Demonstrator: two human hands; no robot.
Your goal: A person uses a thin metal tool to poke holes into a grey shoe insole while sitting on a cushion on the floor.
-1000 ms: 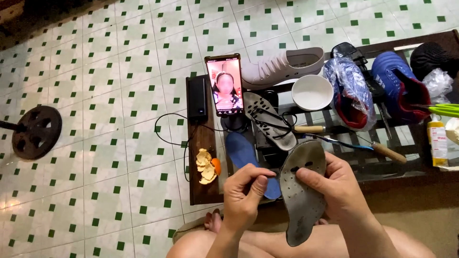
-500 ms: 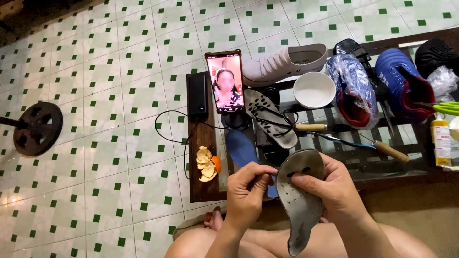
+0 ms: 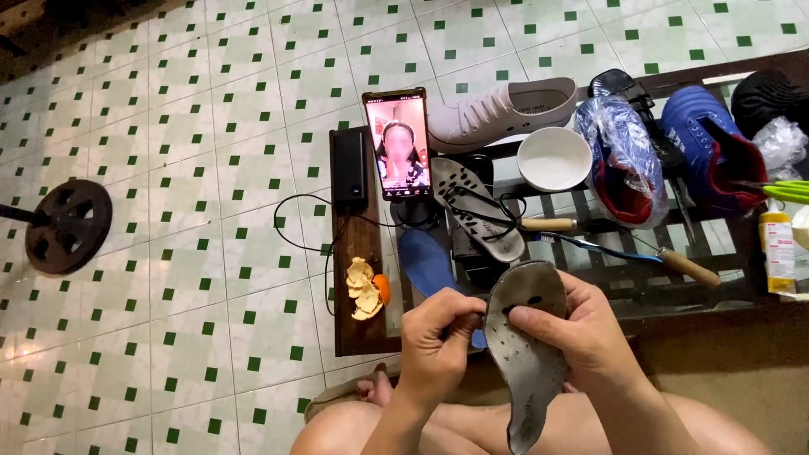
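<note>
Green-and-white tiles cover the floor (image 3: 211,168) over the whole left half of the frame, and a dark low bench (image 3: 358,320) made of wooden slats crosses the right half. At the bottom centre we hold a grey insole (image 3: 527,362) between both hands, above our bare knees. Its long axis runs almost vertically in the frame: the rounded end points up toward the bench and the narrower end hangs down between our legs. The surface looks thin, worn and flexible, with small punched holes and two larger dark holes near the top. Our left hand (image 3: 438,341) closes its fingers on the left edge of the insole, pinching it near the upper part. Our right hand (image 3: 581,337) grips from the right side, with the fingers curled over the face and the thumb behind, so both hands are equally near.

On the bench a second grey perforated insole (image 3: 476,206) lies diagonally, and a blue insole (image 3: 425,261) lies just beside it, partly behind our left hand. A phone (image 3: 397,143) stands upright with a lit screen, next to a black power bank (image 3: 349,168). Orange peel (image 3: 366,291) rests near the front edge of the bench. Farther right are a white shoe (image 3: 501,109), a white bowl (image 3: 554,158), a blue shoe in a plastic bag (image 3: 619,156) and a wooden-handled tool (image 3: 687,268).
</note>
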